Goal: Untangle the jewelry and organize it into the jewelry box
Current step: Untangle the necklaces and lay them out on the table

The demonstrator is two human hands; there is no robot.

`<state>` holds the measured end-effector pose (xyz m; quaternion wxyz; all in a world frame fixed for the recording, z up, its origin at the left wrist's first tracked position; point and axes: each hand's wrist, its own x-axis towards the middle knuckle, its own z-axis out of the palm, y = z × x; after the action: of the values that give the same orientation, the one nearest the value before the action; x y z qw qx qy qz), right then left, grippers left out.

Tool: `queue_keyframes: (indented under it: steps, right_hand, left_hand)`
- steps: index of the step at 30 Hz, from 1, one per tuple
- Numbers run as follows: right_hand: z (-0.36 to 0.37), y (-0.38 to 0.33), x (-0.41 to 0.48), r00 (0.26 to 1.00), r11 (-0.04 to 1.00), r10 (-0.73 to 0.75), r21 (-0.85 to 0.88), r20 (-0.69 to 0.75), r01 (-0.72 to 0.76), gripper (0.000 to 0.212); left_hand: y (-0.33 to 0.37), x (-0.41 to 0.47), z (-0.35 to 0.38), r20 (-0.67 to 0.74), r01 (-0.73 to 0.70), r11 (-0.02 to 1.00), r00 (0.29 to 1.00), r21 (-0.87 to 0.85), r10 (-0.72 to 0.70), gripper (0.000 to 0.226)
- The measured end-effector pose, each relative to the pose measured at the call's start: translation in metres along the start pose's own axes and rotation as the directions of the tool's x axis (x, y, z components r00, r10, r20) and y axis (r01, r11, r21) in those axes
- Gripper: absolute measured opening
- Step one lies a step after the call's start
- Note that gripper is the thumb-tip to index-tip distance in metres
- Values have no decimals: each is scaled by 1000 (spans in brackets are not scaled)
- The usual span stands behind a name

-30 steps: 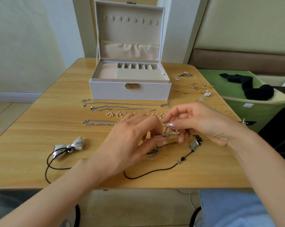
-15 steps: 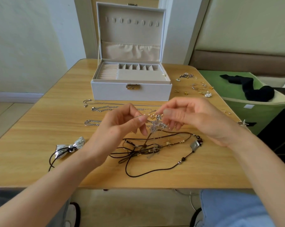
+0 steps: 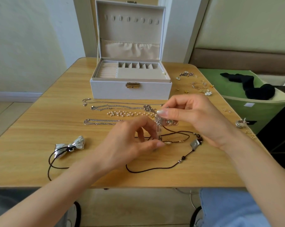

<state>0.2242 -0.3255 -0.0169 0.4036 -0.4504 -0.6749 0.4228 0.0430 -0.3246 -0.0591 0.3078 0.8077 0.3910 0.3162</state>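
A white jewelry box (image 3: 130, 91) stands open at the back of the table, its beige compartments bare. My right hand (image 3: 197, 118) pinches the top of a small sparkly silver piece (image 3: 159, 122) that hangs over a tangle of dark brown cord (image 3: 176, 136). My left hand (image 3: 130, 143) pinches the lower end of that tangle just above the table. The cord carries beads and a square silver pendant (image 3: 195, 143). In front of the box lie silver chains (image 3: 105, 122) and a pearl strand (image 3: 122, 114), stretched out straight.
A silver bow pendant (image 3: 69, 145) on a black cord lies at the left front. Small earrings and charms (image 3: 200, 86) are scattered right of the box, and a silver ring piece (image 3: 240, 123) sits at the right edge. A green bin (image 3: 256, 110) stands beside the table.
Both hands lifted the silver piece off the table, baring the cord tangle. Since then my left hand has dropped back to the cords while my right hand stays raised.
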Motion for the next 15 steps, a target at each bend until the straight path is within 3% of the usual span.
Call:
queue_keyframes:
  steps: [7,15]
  right_hand:
    - [-2,2,2,997,998,51,30,-50,-50,17]
    - [-4,1,2,997,987,57,156,-51,-48,16]
  left_hand:
    - [-1,2,-4,35,3,999,999,-54,-1,5]
    - [-7,-3,-6,114,70,991,992,-110,-58,12]
